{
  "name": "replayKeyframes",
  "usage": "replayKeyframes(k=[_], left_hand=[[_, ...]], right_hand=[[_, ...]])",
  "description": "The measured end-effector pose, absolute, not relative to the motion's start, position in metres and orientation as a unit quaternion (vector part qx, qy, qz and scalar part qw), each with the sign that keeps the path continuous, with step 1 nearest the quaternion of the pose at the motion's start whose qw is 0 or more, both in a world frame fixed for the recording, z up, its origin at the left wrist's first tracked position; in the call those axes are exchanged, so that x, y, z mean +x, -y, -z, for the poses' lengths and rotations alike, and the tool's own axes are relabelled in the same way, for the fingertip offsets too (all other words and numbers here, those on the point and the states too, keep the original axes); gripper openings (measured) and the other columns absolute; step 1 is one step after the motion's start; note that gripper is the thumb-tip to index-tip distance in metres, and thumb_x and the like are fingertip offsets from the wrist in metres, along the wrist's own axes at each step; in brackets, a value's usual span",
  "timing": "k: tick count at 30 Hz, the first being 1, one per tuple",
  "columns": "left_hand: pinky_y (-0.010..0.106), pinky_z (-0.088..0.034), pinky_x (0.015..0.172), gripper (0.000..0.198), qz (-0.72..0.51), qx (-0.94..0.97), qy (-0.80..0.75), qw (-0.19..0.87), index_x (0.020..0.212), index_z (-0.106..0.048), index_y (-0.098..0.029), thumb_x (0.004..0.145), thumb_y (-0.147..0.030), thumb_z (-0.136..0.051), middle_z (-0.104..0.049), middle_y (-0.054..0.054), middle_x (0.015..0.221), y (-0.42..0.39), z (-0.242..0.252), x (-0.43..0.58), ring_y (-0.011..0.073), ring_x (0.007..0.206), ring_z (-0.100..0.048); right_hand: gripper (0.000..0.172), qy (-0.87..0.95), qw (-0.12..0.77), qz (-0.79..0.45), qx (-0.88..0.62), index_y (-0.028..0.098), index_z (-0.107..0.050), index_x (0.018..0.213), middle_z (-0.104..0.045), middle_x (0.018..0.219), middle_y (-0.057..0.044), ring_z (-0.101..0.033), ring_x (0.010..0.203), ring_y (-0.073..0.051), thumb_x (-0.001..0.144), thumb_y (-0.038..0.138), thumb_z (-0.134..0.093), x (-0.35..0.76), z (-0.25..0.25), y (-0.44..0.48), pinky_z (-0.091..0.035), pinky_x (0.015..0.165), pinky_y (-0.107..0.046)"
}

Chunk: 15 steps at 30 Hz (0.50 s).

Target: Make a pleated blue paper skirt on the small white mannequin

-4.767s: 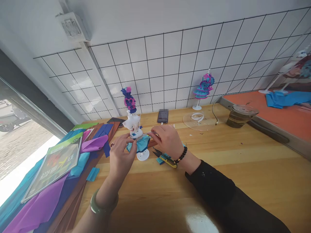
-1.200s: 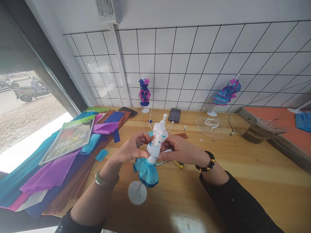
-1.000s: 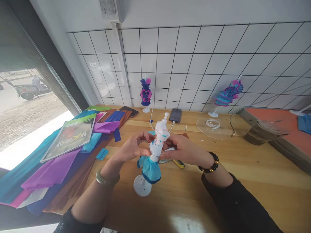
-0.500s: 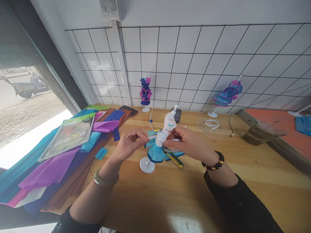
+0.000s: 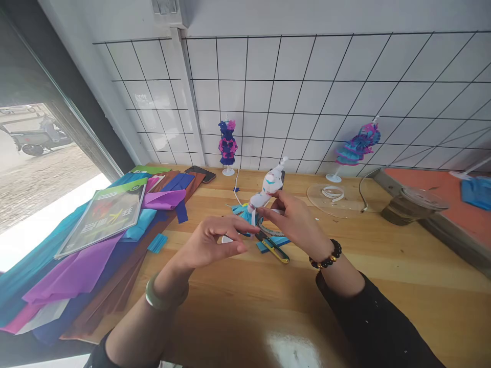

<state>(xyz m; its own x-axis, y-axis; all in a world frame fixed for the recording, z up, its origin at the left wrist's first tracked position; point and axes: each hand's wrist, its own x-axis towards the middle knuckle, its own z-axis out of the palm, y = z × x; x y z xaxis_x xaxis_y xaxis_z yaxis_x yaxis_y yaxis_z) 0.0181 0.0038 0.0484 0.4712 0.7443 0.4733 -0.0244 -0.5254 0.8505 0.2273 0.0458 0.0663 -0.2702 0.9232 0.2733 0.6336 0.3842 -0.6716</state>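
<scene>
While the white mannequin (image 5: pixel 268 181) is leaning to the right on the wooden table (image 5: pixel 345 306), your right hand (image 5: pixel 301 220) is clasping it near the waist, thumb in front and fingers along its side. Your left hand (image 5: pixel 217 240) is hovering before its base, thumb and forefinger spread apart, apparently gripping nothing. A narrow white strip (image 5: pixel 253 216) is showing at the mannequin's waist, beside its blue skirt (image 5: pixel 240 210); whether a fingertip is touching the strip, you cannot tell.

Handling, as judged: light pressure is probably serving you best, since the skirt is looking soft. Steadying the waist with the right hand and laying the strip flat with the left should be sparing the gathers.

Labels: right of the mannequin's base, a curved printed band (image 5: pixel 273 231) is lying by yellow-handled snips (image 5: pixel 276 251), its lettering coming out too small. Well left of the mannequin, a glossy booklet (image 5: pixel 103 214) is resting on coloured sheets (image 5: pixel 76 278); its cover is carrying large characters, but glare is blurring the wording. No brand is reading clearly.
</scene>
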Motion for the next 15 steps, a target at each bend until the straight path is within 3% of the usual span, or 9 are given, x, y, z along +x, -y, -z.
replayKeyframes(k=[4,7,9,11,15], left_hand=[[0.047,-0.048,0.085,0.047,-0.493,0.667,-0.217,0.515,0.071,-0.069,-0.017,0.09,-0.048,-0.041,-0.071,0.013,0.102,-0.007,-0.042,0.013,0.0289,0.093,-0.067],[0.039,-0.052,0.064,0.03,-0.569,0.575,-0.24,0.536,0.076,-0.058,-0.019,0.089,-0.044,-0.048,-0.072,0.007,0.084,-0.013,-0.038,0.015,0.0199,0.062,-0.067],[0.031,-0.05,0.059,0.015,-0.615,0.554,-0.308,0.469,0.083,-0.053,-0.02,0.083,-0.034,-0.06,-0.068,0.001,0.076,-0.017,-0.036,0.019,0.0136,0.056,-0.061],[0.029,-0.049,0.067,0.022,-0.625,0.574,-0.385,0.362,0.092,-0.053,-0.021,0.076,-0.025,-0.067,-0.063,0.0,0.079,-0.021,-0.034,0.024,0.0131,0.068,-0.06],[0.036,-0.043,0.088,0.048,-0.55,0.666,-0.449,0.229,0.117,-0.049,-0.022,0.072,-0.019,-0.068,-0.061,0.007,0.106,-0.022,-0.027,0.032,0.0191,0.1,-0.056]], right_hand=[[0.033,0.767,0.322,-0.221,-0.509,0.019,-0.056,0.101,-0.055,0.062,0.003,-0.051,0.055,-0.014,0.083,0.047,-0.055,0.228,-0.067,-0.046,-0.032,0.049,-0.026],[0.033,0.769,0.322,-0.223,-0.505,0.019,-0.056,0.1,-0.055,0.062,0.003,-0.051,0.055,-0.014,0.084,0.047,-0.054,0.227,-0.067,-0.044,-0.032,0.05,-0.026],[0.031,0.772,0.322,-0.216,-0.504,0.019,-0.056,0.1,-0.055,0.062,0.003,-0.051,0.055,-0.014,0.084,0.046,-0.055,0.226,-0.068,-0.041,-0.032,0.05,-0.026],[0.03,0.774,0.321,-0.208,-0.505,0.019,-0.056,0.098,-0.055,0.062,0.003,-0.051,0.056,-0.014,0.084,0.046,-0.055,0.224,-0.07,-0.038,-0.033,0.051,-0.025],[0.032,0.777,0.322,-0.204,-0.502,0.019,-0.057,0.097,-0.058,0.064,0.0,-0.054,0.057,-0.015,0.085,0.048,-0.053,0.22,-0.07,-0.031,-0.035,0.051,-0.026]])
